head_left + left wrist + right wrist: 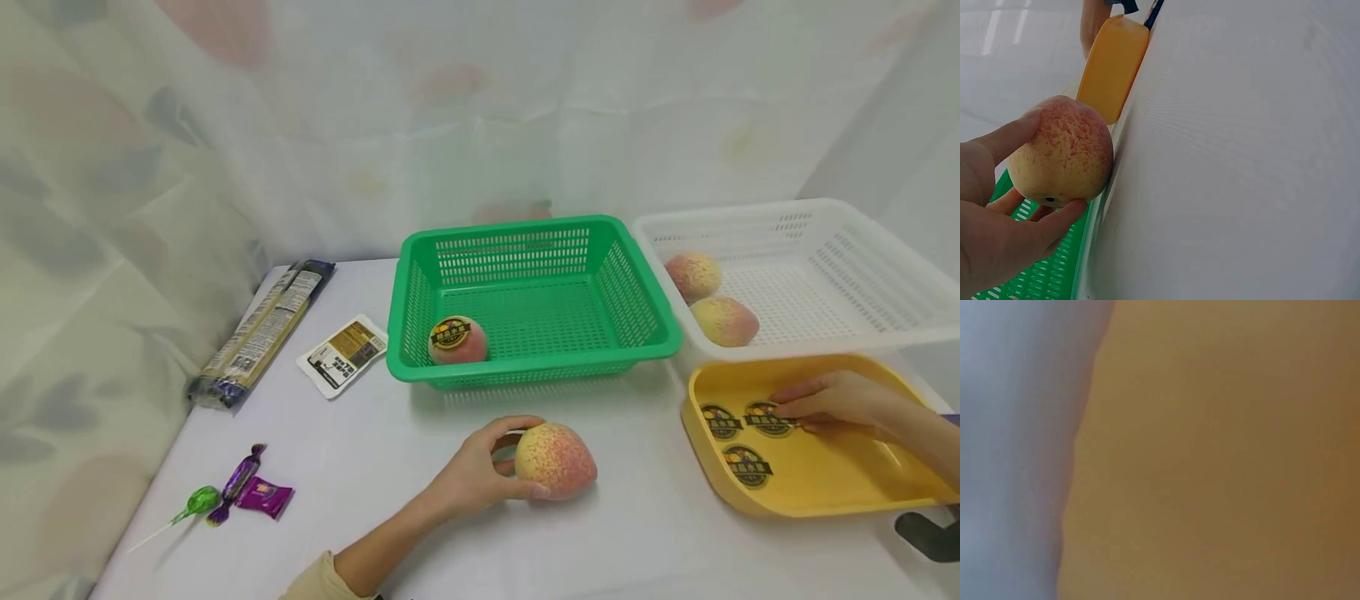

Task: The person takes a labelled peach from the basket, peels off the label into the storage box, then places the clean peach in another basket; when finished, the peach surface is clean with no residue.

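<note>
My left hand grips a yellow and pink peach at the table's front, thumb and fingers on its sides. The left wrist view shows the same peach close up, a small dark spot near its lower end. Inside the yellow tray, my right hand pinches the right edge of a round black and gold sticker. Two similar stickers, an upper one and a lower one, lie by it. In the right wrist view, only a blurred yellow tray surface shows beside something pale.
Behind the left hand stands a green basket with a stickered peach. A white basket at right holds two peaches. Leftward lie a long packet, a white packet, a lollipop and wrapped candies.
</note>
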`<state>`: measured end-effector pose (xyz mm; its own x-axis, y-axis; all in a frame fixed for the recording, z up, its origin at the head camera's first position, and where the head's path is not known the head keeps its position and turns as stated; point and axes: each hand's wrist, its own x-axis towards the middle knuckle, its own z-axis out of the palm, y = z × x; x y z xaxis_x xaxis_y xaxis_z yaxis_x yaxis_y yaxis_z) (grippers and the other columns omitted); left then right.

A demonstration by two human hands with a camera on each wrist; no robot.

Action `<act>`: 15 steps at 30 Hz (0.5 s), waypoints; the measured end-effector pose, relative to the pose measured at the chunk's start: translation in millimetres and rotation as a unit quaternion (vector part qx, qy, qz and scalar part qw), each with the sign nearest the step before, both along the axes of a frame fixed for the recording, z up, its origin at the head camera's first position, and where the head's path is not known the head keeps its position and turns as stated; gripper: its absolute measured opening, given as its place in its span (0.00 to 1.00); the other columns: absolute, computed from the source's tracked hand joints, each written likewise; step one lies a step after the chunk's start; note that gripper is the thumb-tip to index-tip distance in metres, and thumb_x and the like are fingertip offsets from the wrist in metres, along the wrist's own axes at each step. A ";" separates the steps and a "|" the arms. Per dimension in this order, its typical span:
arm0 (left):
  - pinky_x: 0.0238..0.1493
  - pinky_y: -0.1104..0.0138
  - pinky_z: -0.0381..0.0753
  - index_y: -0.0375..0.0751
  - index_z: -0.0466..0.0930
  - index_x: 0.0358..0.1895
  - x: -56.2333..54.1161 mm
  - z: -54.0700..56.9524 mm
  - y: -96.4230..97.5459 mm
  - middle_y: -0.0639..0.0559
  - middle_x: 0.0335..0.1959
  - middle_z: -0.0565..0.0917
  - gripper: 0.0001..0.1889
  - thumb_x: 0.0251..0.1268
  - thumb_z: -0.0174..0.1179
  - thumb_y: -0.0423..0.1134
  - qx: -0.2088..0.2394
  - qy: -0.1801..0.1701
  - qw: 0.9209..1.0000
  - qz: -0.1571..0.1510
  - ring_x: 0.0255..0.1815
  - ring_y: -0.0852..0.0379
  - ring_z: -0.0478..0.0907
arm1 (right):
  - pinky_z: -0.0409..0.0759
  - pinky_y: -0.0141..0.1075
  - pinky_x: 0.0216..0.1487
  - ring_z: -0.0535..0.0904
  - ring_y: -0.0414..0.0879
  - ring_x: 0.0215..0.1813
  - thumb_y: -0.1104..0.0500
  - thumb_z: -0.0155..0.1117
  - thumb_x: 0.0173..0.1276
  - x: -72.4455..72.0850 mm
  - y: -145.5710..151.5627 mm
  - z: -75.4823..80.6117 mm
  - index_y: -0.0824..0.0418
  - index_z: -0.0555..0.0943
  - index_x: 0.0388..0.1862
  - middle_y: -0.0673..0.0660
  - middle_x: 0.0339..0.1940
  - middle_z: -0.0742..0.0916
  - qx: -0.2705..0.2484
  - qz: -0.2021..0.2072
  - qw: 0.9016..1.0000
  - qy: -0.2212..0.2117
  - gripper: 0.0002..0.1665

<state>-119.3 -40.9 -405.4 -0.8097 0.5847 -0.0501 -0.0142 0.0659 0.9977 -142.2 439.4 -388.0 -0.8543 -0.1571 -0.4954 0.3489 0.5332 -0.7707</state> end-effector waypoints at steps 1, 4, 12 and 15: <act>0.51 0.65 0.78 0.38 0.70 0.62 -0.2 -0.1 0.1 0.46 0.61 0.69 0.36 0.45 0.73 0.24 -0.001 -0.001 1.000 0.000 0.62 0.44 0.67 | 0.81 0.29 0.31 0.78 0.37 0.29 0.62 0.67 0.62 0.4 -2.5 1.8 0.76 0.82 0.45 0.54 0.35 0.85 0.031 -0.002 0.999 0.010 0.18; 0.51 0.65 0.79 0.40 0.71 0.62 -0.4 0.1 0.1 0.47 0.61 0.69 0.36 0.45 0.73 0.24 -0.004 -0.001 1.000 0.001 0.62 0.45 0.68 | 0.82 0.31 0.32 0.79 0.38 0.30 0.60 0.69 0.60 2.1 -9.5 7.0 0.79 0.77 0.50 0.58 0.37 0.86 0.097 0.002 0.995 0.038 0.26; 0.51 0.65 0.78 0.38 0.70 0.62 2.3 2.5 0.0 0.46 0.61 0.69 0.36 0.46 0.72 0.23 -0.005 -0.001 1.000 0.005 0.62 0.45 0.68 | 0.81 0.32 0.31 0.80 0.39 0.30 0.57 0.72 0.58 6.3 -12.9 11.1 0.80 0.76 0.51 0.62 0.38 0.87 0.144 0.001 0.986 0.083 0.31; 0.51 0.65 0.78 0.39 0.70 0.62 2.0 1.9 -0.1 0.46 0.61 0.69 0.36 0.46 0.72 0.24 -0.004 0.000 1.000 0.003 0.61 0.44 0.68 | 0.83 0.36 0.37 0.82 0.42 0.39 0.56 0.68 0.63 7.5 -8.4 16.3 0.81 0.71 0.58 0.69 0.48 0.83 0.115 0.019 0.990 0.074 0.34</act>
<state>-117.3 -41.0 -403.6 -0.8134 0.5792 -0.0545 -0.0139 0.0743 0.9971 -134.7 431.0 -371.7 -0.9161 -0.0877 -0.3911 0.2172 0.7115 -0.6683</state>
